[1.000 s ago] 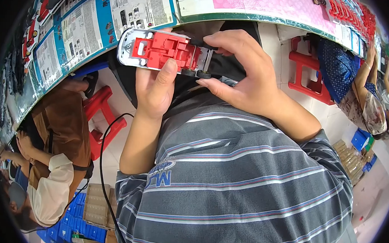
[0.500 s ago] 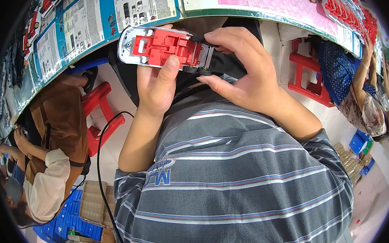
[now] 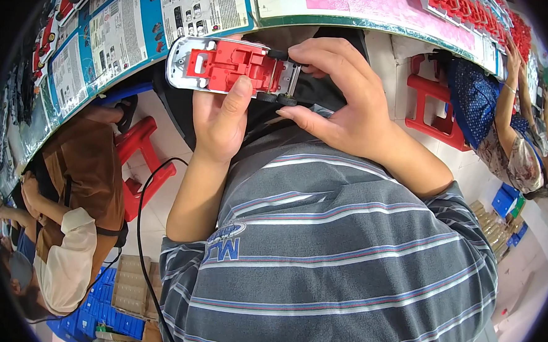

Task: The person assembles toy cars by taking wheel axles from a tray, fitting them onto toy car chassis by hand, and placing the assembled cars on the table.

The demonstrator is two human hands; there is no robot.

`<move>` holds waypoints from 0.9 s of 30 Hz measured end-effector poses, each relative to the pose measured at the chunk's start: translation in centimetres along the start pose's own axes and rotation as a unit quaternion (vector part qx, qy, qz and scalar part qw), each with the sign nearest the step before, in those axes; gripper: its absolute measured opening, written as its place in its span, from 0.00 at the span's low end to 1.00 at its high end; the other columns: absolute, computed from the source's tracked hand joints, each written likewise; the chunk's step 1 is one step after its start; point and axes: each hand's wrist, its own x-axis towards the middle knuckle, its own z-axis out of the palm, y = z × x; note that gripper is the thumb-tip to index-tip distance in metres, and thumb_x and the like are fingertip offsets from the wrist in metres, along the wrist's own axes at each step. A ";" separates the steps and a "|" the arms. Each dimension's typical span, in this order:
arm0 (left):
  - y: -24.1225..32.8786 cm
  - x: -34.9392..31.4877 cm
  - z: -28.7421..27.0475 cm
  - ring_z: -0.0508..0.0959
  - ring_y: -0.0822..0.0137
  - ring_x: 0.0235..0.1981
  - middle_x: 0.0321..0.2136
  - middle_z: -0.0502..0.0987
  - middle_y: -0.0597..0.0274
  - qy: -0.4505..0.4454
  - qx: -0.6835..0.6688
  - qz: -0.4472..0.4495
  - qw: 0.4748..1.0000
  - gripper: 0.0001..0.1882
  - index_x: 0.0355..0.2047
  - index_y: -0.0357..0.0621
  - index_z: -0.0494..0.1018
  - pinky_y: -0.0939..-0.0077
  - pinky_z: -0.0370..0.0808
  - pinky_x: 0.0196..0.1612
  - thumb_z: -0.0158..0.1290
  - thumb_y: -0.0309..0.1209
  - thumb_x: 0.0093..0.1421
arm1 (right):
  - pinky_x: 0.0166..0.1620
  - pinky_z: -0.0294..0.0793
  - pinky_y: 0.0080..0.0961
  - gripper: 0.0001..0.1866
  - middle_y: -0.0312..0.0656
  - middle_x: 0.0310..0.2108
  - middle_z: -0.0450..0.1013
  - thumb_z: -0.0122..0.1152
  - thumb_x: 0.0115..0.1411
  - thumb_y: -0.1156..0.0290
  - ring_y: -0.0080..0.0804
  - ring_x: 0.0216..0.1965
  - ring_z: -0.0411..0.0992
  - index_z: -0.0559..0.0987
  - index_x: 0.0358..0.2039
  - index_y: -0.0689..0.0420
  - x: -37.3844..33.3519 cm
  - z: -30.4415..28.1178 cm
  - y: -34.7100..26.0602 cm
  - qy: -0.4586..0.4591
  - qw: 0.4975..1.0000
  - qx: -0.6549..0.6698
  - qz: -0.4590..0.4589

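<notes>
My left hand (image 3: 224,116) grips a toy car body (image 3: 180,61) turned underside up, thumb pressed on its red interior piece (image 3: 230,63). The shell is white or silver, and black wheels (image 3: 266,97) show near its right end. My right hand (image 3: 358,104) is curved around that end, index finger at the far side and thumb at the near side. Between them is a thin metal axle (image 3: 293,80) with a black wheel (image 3: 287,100) at its near end. Its far end is partly hidden by my fingers.
Printed sheets (image 3: 195,12) lie under the table's covering, whose edge (image 3: 356,22) curves beyond my hands. Red parts (image 3: 462,10) stand in a row at far right. Co-workers sit on both sides, near red stools (image 3: 435,111). A black cable (image 3: 140,226) hangs at my left.
My hands and the toy car hold almost still. At far right, the row of red parts has shifted left along the table, and the co-worker's arm there has moved slightly.
</notes>
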 end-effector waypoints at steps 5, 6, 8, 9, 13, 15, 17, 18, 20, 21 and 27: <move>0.0 0.0 0.1 0.71 0.55 0.58 0.58 0.68 0.40 0.012 0.001 -0.002 1.000 0.31 0.66 0.28 0.56 0.57 0.67 0.64 0.49 0.36 0.70 | 0.46 0.81 0.29 0.33 0.47 0.50 0.72 0.79 0.44 0.74 0.41 0.49 0.75 0.75 0.52 0.60 0.0 0.0 0.2 -0.004 1.000 -0.004 0.002; 0.0 0.0 0.1 0.71 0.55 0.58 0.58 0.68 0.40 0.012 0.001 -0.003 1.000 0.31 0.66 0.28 0.56 0.57 0.67 0.64 0.49 0.36 0.70 | 0.46 0.81 0.29 0.34 0.47 0.50 0.72 0.79 0.43 0.74 0.41 0.49 0.75 0.75 0.53 0.60 0.0 0.0 0.2 -0.005 1.000 -0.007 0.001; -0.1 0.1 0.0 0.72 0.55 0.58 0.58 0.69 0.41 0.009 0.008 0.002 1.000 0.31 0.66 0.28 0.56 0.58 0.67 0.63 0.49 0.36 0.70 | 0.46 0.81 0.29 0.34 0.47 0.51 0.71 0.79 0.43 0.74 0.41 0.48 0.75 0.75 0.53 0.60 0.0 0.0 0.2 -0.007 1.000 -0.004 0.003; -0.1 0.0 0.0 0.72 0.55 0.58 0.58 0.69 0.41 0.009 0.008 0.002 1.000 0.31 0.66 0.28 0.56 0.58 0.67 0.63 0.49 0.36 0.70 | 0.46 0.81 0.29 0.35 0.47 0.51 0.71 0.79 0.43 0.73 0.40 0.48 0.75 0.75 0.53 0.60 0.0 0.0 0.3 -0.009 1.000 -0.002 0.005; -0.1 0.0 0.2 0.72 0.55 0.58 0.58 0.68 0.41 0.014 0.005 -0.007 1.000 0.31 0.66 0.28 0.56 0.57 0.67 0.63 0.49 0.36 0.70 | 0.46 0.81 0.28 0.37 0.46 0.53 0.69 0.80 0.43 0.73 0.39 0.48 0.74 0.74 0.55 0.60 -0.2 0.0 0.5 0.002 1.000 0.011 -0.001; -0.1 -0.1 0.2 0.72 0.55 0.59 0.58 0.68 0.41 0.012 0.001 -0.012 1.000 0.32 0.66 0.28 0.55 0.57 0.67 0.63 0.49 0.36 0.70 | 0.46 0.80 0.28 0.39 0.46 0.55 0.67 0.81 0.43 0.72 0.38 0.48 0.73 0.73 0.57 0.59 -0.4 0.1 0.4 0.019 0.999 0.015 0.023; -0.2 -0.1 0.2 0.71 0.55 0.59 0.59 0.67 0.41 0.011 0.001 -0.017 1.000 0.32 0.66 0.28 0.55 0.57 0.68 0.63 0.48 0.36 0.70 | 0.45 0.79 0.27 0.41 0.47 0.55 0.68 0.82 0.43 0.68 0.36 0.47 0.73 0.72 0.58 0.61 -0.4 0.0 0.7 0.010 1.000 0.009 0.014; -0.2 -0.1 0.3 0.71 0.55 0.59 0.59 0.67 0.41 0.011 0.001 -0.017 1.000 0.32 0.66 0.28 0.55 0.57 0.68 0.63 0.48 0.36 0.70 | 0.45 0.77 0.26 0.43 0.48 0.55 0.68 0.83 0.43 0.64 0.34 0.46 0.73 0.72 0.58 0.62 -0.5 0.0 0.9 0.001 1.000 0.003 0.004; -0.1 -0.1 0.4 0.73 0.63 0.55 0.55 0.71 0.50 0.030 -0.064 -0.023 0.997 0.30 0.65 0.31 0.58 0.66 0.69 0.61 0.54 0.32 0.67 | 0.45 0.77 0.26 0.43 0.48 0.55 0.69 0.83 0.43 0.64 0.34 0.45 0.73 0.72 0.58 0.62 -0.5 0.2 1.0 0.003 1.000 0.004 -0.002; -0.1 0.0 0.5 0.73 0.63 0.55 0.55 0.71 0.50 0.030 -0.064 -0.023 0.997 0.30 0.65 0.31 0.58 0.66 0.69 0.61 0.54 0.32 0.67 | 0.45 0.77 0.26 0.42 0.48 0.55 0.69 0.83 0.43 0.64 0.33 0.44 0.73 0.72 0.58 0.62 -0.5 0.3 1.0 0.004 1.000 0.004 -0.008; -0.2 -0.2 0.4 0.73 0.63 0.55 0.56 0.70 0.49 0.023 -0.070 -0.014 0.997 0.31 0.65 0.31 0.57 0.65 0.69 0.61 0.54 0.32 0.67 | 0.41 0.79 0.26 0.38 0.45 0.50 0.70 0.81 0.43 0.73 0.33 0.40 0.74 0.73 0.56 0.59 -0.6 0.6 1.0 0.000 1.000 0.010 0.028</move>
